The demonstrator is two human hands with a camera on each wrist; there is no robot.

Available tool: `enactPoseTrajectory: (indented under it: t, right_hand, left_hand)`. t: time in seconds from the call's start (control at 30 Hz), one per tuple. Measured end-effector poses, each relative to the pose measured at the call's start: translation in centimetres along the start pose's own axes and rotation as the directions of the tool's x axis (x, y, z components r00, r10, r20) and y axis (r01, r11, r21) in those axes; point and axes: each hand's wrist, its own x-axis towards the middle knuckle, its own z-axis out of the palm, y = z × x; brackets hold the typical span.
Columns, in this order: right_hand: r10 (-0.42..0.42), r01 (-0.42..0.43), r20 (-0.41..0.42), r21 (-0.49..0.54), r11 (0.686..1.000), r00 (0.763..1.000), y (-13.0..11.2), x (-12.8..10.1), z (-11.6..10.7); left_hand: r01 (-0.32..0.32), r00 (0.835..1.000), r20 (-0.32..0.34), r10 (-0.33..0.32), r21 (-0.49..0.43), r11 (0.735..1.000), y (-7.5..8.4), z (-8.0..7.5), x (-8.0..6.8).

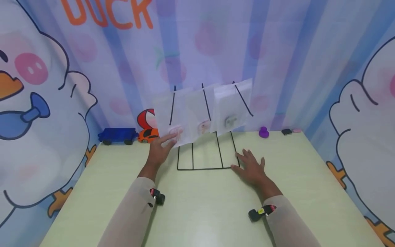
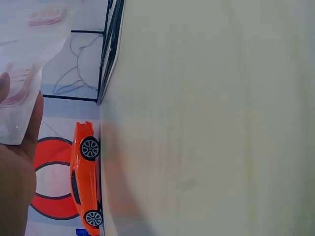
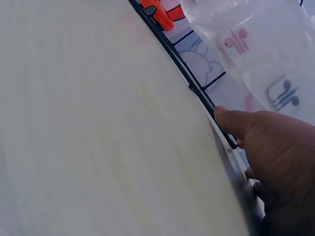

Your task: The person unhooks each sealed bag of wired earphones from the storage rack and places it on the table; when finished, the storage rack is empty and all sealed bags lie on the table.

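Note:
A black wire rack (image 1: 206, 168) stands on the table, with translucent white bags hanging from its three prongs. My left hand (image 1: 158, 153) pinches the lower corner of the left bag (image 1: 162, 115), thumb in front and fingers behind. Pink earphone shapes show through that bag and the middle bag (image 1: 195, 109); dark ones show on the right bag (image 3: 283, 93). With fingers spread, my right hand (image 1: 253, 170) touches the rack's front right base corner. Its thumb rests at the base wire in the right wrist view.
Along the back edge stand a blue toy trailer (image 1: 117, 136) and an orange toy car (image 2: 86, 177), left of the rack. Toward the right are a purple rubber duck (image 1: 263, 132), a small black item (image 1: 286, 131) and a pink one (image 1: 297, 130). A cartoon-printed curtain (image 1: 210, 51) hangs behind.

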Motion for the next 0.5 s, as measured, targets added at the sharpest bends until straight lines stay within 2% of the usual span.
enactPoseTrajectory:
  t: [0.13,0.23,0.37,0.5]
  right_hand:
    - [0.004,-0.004,0.004,0.012,1.0,1.0,0.0,-0.1,0.0]
    - [0.003,-0.003,0.004,0.012,1.0,1.0,-0.1,-0.2,0.0]
    - [0.005,-0.005,0.018,0.017,1.0,1.0,-0.2,-0.2,0.0]
    - [0.004,-0.004,0.007,0.006,1.0,1.0,-0.2,-0.2,0.0]
  left_hand:
    - [-0.03,0.999,-0.025,0.029,-0.009,1.0,0.5,-0.3,-0.8]
    - [-0.029,0.999,-0.036,0.029,-0.021,0.999,1.0,-0.8,-1.4]
    - [0.004,0.999,-0.038,-0.005,-0.02,1.0,1.9,-1.7,-2.4]
    - [0.041,0.999,-0.012,-0.041,-0.014,0.999,2.8,-2.7,-3.5]
